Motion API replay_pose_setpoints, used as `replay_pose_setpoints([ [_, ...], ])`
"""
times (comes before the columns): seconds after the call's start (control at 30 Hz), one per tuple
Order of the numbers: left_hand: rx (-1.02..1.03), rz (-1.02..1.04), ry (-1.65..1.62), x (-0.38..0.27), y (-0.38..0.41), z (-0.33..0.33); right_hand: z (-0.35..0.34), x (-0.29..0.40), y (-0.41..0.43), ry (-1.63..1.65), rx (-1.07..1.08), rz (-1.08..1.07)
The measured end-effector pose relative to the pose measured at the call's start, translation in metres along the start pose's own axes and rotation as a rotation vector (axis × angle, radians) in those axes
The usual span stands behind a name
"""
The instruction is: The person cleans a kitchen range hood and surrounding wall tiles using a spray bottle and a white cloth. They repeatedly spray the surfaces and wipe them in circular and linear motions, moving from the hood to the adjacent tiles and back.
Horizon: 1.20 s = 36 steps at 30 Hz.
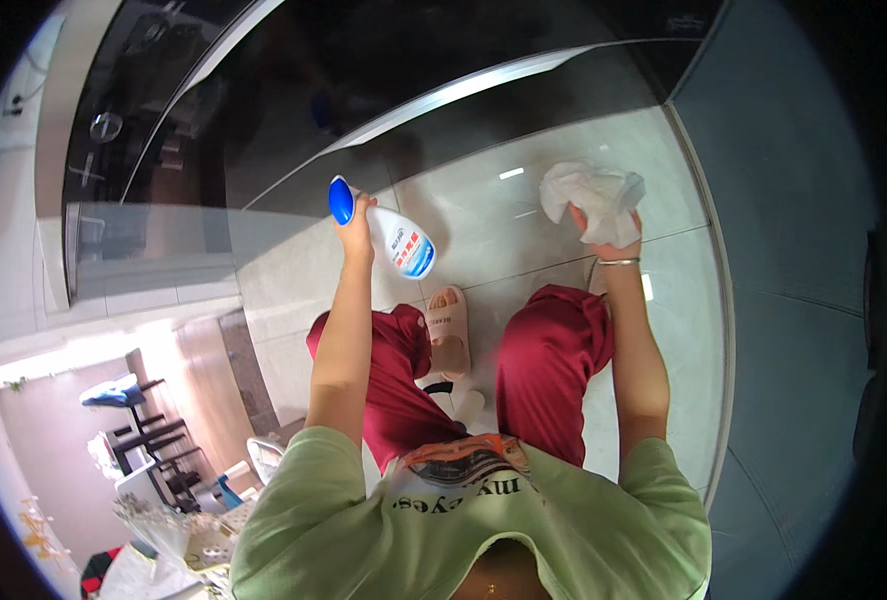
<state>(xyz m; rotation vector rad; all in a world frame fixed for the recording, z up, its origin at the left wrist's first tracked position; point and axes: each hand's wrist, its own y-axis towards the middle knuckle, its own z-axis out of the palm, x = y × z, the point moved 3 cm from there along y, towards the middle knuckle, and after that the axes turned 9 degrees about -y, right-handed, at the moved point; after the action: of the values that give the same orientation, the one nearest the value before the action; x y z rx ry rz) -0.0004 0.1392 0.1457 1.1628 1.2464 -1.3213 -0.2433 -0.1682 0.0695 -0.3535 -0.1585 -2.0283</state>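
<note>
In my left hand (355,231) is a white spray bottle (404,244) with a blue head, gripped near the neck. It tilts with its base towards the right, and its label bears writing. My right hand (614,244) holds a crumpled white cloth or wipe (592,196), which hides most of the fingers. Both arms reach forward over the tiled floor, apart from each other. Just beyond the bottle is a glossy black front (443,82) with a long silver handle strip (473,90); neither hand touches it.
A grey panel (796,247) rises along the right side. Below me are light floor tiles (481,225) and my slippered foot (447,330). At upper left is a dark glass front with a round knob (106,127). A table with dried flowers (151,525) stands at lower left.
</note>
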Motion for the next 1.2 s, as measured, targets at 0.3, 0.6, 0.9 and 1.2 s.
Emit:
replay_pose_setpoints([
  [0.3,0.102,-0.193,-0.358,0.009,-0.001,-0.004,0.062,0.080,-0.023,-0.125,-0.129,0.063],
  [0.6,-0.275,-0.101,-0.678,0.024,0.017,-0.006,0.081,0.099,-0.050,-0.163,-0.202,0.130],
  [0.9,0.046,-0.324,-0.409,0.060,0.024,0.034,0.083,0.107,-0.066,-0.340,-0.553,0.011],
  [1.2,0.607,-0.008,0.042,0.046,-0.072,0.244,0.051,0.113,-0.071,-0.214,-0.560,-0.045],
])
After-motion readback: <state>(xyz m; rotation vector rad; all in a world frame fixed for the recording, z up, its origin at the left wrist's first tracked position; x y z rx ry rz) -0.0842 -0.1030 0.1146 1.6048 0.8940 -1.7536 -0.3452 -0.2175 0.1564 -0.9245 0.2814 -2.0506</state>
